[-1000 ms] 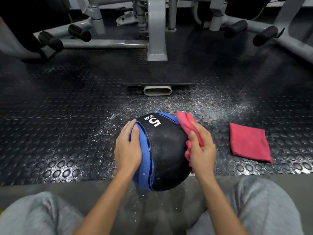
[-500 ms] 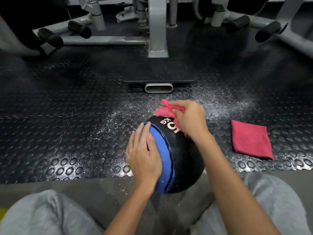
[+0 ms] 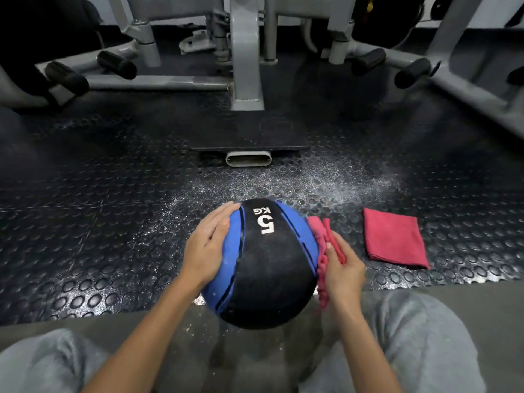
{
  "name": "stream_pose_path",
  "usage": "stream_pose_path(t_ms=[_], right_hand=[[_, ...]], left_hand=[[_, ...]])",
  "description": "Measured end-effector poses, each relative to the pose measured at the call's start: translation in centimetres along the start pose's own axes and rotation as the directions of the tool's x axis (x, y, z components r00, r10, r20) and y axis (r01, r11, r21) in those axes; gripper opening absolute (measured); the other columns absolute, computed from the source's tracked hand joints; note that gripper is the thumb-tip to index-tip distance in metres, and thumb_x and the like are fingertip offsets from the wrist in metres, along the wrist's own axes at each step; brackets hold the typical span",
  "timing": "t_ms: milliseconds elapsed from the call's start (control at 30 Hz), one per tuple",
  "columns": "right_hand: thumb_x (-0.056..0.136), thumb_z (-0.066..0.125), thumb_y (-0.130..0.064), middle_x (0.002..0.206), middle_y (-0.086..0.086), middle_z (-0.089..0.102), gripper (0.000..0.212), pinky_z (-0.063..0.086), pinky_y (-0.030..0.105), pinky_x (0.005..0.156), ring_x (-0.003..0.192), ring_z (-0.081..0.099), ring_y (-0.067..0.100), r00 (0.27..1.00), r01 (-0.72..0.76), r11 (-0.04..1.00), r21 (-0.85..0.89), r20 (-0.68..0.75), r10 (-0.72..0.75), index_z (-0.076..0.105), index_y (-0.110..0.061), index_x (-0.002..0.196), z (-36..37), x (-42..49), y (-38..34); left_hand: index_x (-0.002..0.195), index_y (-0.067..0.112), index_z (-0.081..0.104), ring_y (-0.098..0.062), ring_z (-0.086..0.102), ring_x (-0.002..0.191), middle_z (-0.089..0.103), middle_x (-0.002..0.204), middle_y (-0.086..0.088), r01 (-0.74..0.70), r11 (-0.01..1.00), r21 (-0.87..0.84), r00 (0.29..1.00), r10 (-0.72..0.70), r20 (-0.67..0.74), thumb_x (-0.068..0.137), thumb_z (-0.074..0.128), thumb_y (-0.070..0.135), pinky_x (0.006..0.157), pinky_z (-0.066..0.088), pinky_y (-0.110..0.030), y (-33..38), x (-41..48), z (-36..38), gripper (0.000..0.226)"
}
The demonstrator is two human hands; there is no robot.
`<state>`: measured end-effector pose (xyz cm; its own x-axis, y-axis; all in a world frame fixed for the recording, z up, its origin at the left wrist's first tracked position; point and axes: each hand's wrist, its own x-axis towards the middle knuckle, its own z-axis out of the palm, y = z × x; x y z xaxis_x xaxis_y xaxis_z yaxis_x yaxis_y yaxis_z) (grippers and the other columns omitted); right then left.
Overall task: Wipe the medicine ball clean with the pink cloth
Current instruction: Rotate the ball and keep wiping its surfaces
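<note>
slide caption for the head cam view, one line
Left hand steadies the medicine ball while the right hand holds the pink cloth against its side.

The medicine ball (image 3: 266, 268) is black with blue panels and white "5 KG" lettering. The pink cloth (image 3: 320, 236) and folded cloth (image 3: 394, 239) are pink-red. The floor (image 3: 85, 208) is black, round-studded, white-speckled.

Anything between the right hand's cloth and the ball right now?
Nothing visible. The right hand holds the pink cloth directly against the right side of the medicine ball; the left hand lies flat on its left blue panel. A second folded cloth lies on the floor, apart to the right.
</note>
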<state>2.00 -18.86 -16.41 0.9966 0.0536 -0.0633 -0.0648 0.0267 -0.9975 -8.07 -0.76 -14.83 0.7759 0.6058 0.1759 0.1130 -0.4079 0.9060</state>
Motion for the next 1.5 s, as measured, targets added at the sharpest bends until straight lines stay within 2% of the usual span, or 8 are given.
stream_pose_path(t_ms=[367,533,700,933,1033,1200,1400,1500], right_hand=[[0.085,0.055,-0.017,0.118,-0.013,0.052,0.033,0.052,0.034,0.077,0.1,0.049,0.01,0.644,0.747,0.656,-0.108,0.362,-0.674,0.06,-0.032,0.114,3.8,-9.6,1.5],[0.088,0.048,-0.026,0.119,-0.016,0.051,0.029,0.054,0.04,0.072,0.103,0.047,0.012,0.796,0.592,0.795,-0.134,0.247,-0.552,0.058,-0.031,0.115,8.0,-9.0,-0.5],[0.082,0.051,-0.023,0.114,-0.006,0.063,0.029,0.047,0.028,0.067,0.087,0.049,0.02,0.491,0.871,0.412,-0.268,0.511,-0.706,0.067,-0.034,0.103,12.4,-10.4,-1.6],[0.087,0.059,-0.013,0.106,0.001,0.067,0.026,0.049,0.04,0.088,0.091,0.061,0.018,0.968,0.123,0.975,-0.187,0.241,-0.076,0.067,-0.024,0.108,11.6,-2.1,1.0],[0.087,0.059,-0.02,0.102,-0.003,0.068,0.025,0.051,0.042,0.085,0.087,0.064,0.019,0.968,-0.039,0.975,-0.221,0.233,0.091,0.066,-0.032,0.108,11.4,-0.9,0.8],[0.084,0.055,-0.019,0.106,-0.008,0.06,0.026,0.038,0.02,0.084,0.09,0.048,0.015,0.738,0.648,0.737,-0.193,0.397,-0.545,0.068,-0.028,0.105,11.5,-7.0,-1.3],[0.092,0.053,-0.015,0.078,-0.004,0.065,0.027,0.036,0.019,0.041,0.041,0.042,0.005,0.851,-0.239,0.905,-0.352,0.372,0.37,0.063,-0.024,0.115,11.8,2.0,0.5],[0.089,0.057,-0.02,0.09,-0.006,0.069,0.024,0.052,0.032,0.062,0.062,0.058,0.01,0.944,-0.088,0.927,-0.366,0.266,0.195,0.065,-0.029,0.111,11.9,1.2,-0.3]], left_hand=[[0.132,0.022,0.053,-0.017,0.04,0.131,0.048,0.14,0.001,0.339,0.883,0.324,0.938,-0.29,-0.19,0.099,0.032,0.036,0.109,0.026,-0.032,1.3,0.5,-7.8,0.041],[0.138,0.025,0.042,-0.019,0.032,0.135,0.037,0.148,0.007,0.415,0.823,0.388,0.9,-0.309,-0.307,0.1,0.028,0.03,0.108,0.021,-0.033,1.2,-0.3,-6.5,0.041],[0.128,0.033,0.051,-0.019,0.045,0.127,0.052,0.136,0.002,0.388,0.893,0.226,0.901,-0.316,-0.298,0.092,0.04,0.033,0.107,0.029,-0.034,-0.5,-0.8,-8.6,0.038],[0.134,0.031,0.048,-0.018,0.039,0.131,0.045,0.143,0.008,0.461,0.834,0.302,0.867,-0.351,-0.353,0.099,0.028,0.03,0.106,0.025,-0.032,0.7,0.1,-7.8,0.04],[0.135,0.033,0.046,-0.022,0.037,0.131,0.042,0.145,0.006,0.501,0.808,0.31,0.85,-0.392,-0.351,0.098,0.026,0.032,0.106,0.025,-0.035,1.3,0.9,-7.1,0.042],[0.134,0.036,0.047,-0.027,0.038,0.131,0.043,0.144,0.004,0.53,0.781,0.329,0.839,-0.426,-0.339,0.097,0.027,0.034,0.107,0.025,-0.039,1.0,1.6,-7.7,0.042],[0.133,0.035,0.048,-0.022,0.039,0.13,0.046,0.142,0.007,0.496,0.805,0.325,0.857,-0.393,-0.334,0.098,0.028,0.035,0.106,0.026,-0.037,1.0,1.2,-7.8,0.04],[0.132,0.035,0.049,-0.024,0.039,0.13,0.044,0.143,0.006,0.489,0.784,0.383,0.868,-0.395,-0.299,0.098,0.027,0.036,0.105,0.026,-0.037,1.9,2.3,-7.2,0.04]])
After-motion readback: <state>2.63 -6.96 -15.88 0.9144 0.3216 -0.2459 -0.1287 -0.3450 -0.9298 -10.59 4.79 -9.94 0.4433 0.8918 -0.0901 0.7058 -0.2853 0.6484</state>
